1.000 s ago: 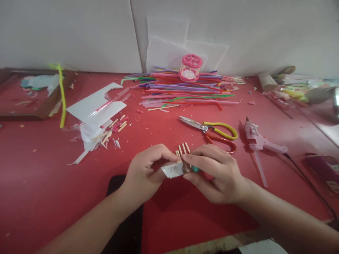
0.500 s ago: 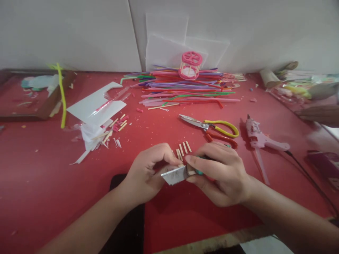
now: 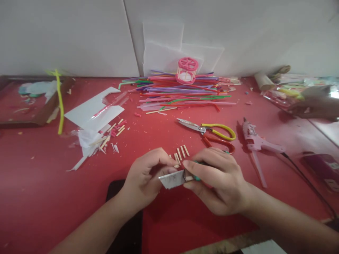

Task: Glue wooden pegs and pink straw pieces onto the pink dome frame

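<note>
In my right hand point(image 3: 219, 181) is a utility knife point(image 3: 172, 179) with a wide metal blade and a green part on its handle; the fingers wrap round it. The blade points left, just in front of my left hand point(image 3: 148, 173). Thumb and fingers of that hand are pinched together on a small wooden stick point(image 3: 177, 165), of which only a pale tip shows. Just beyond my hands, several short cut wooden sticks point(image 3: 182, 151) lie side by side on the red table point(image 3: 148, 135).
Scissors point(image 3: 206, 130) with yellow and red handles and a pink glue gun point(image 3: 261, 141) lie to the right. Behind are pipe cleaners point(image 3: 182, 93) and a pink cage-like model point(image 3: 187, 70). White scraps point(image 3: 88, 141) lie left. Another person's hand point(image 3: 317, 104) is far right.
The view has tilted slightly, so the table appears lower. The other person's hand on the right has moved a little. My hands keep nearly the same pose with the knife and stick.
</note>
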`<state>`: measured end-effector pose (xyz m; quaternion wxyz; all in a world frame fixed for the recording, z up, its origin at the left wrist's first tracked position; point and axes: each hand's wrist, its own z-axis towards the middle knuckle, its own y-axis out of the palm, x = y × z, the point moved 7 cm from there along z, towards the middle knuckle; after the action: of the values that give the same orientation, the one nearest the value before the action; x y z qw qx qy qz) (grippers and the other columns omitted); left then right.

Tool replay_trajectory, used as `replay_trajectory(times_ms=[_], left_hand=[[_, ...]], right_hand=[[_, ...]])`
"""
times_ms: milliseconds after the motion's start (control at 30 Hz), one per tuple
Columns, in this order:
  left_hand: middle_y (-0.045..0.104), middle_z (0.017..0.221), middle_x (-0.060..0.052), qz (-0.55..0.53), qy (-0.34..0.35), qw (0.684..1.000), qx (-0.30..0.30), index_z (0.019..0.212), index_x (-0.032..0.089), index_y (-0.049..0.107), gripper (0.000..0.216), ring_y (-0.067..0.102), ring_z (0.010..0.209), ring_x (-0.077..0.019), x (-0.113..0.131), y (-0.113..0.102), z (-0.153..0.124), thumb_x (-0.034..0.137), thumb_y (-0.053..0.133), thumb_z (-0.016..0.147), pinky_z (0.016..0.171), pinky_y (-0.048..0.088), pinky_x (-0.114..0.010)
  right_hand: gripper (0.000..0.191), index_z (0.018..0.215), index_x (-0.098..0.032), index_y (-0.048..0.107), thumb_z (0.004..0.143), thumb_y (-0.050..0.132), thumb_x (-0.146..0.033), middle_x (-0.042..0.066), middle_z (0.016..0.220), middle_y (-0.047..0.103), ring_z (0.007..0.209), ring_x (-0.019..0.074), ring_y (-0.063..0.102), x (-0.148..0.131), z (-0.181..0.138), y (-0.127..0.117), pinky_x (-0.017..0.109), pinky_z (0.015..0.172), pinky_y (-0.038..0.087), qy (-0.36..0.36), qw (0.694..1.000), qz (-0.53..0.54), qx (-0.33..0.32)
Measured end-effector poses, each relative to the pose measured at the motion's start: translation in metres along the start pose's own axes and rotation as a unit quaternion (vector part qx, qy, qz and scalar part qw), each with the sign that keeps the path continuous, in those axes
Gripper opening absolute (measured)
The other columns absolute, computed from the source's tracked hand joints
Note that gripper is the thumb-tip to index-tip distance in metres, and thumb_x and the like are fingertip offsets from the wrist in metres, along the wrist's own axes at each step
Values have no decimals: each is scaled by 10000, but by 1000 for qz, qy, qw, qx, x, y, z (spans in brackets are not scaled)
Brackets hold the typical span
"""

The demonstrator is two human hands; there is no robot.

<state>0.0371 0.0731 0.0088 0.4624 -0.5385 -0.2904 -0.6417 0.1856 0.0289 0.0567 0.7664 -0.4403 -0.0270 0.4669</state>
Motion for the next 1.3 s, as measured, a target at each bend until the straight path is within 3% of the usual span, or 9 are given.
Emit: replay_trajectory(times_ms=[533, 900, 1300], left_hand=[[689, 778, -15, 22, 33, 999, 1, 883, 223, 703, 127, 649, 683, -144, 6, 1, -3, 107, 652, 873, 618, 504, -241], [679, 780, -9, -45, -21, 998, 29, 825, 243, 695, 59, 631, 682, -153, 0, 2, -3, 214, 723, 868, 616, 505, -273], [670, 764, -5, -19, 17, 999, 38, 812, 251, 699, 84, 630, 683, -155, 6, -1, -3, 237, 776, 844, 613, 498, -281]], right_hand=[[155, 1075, -167, 626, 953, 585, -254, 55, 793, 686, 663, 160, 625, 0, 0, 3, 310, 600, 512, 14, 1000, 14, -9], [166, 1075, -151, 629, 950, 591, -254, 65, 795, 688, 665, 164, 629, -3, 1, 3, 325, 601, 521, 10, 1000, 16, -17], [135, 1052, -140, 617, 936, 610, -210, 66, 784, 688, 675, 172, 641, -1, 1, 5, 330, 611, 535, 24, 997, 71, -27]])
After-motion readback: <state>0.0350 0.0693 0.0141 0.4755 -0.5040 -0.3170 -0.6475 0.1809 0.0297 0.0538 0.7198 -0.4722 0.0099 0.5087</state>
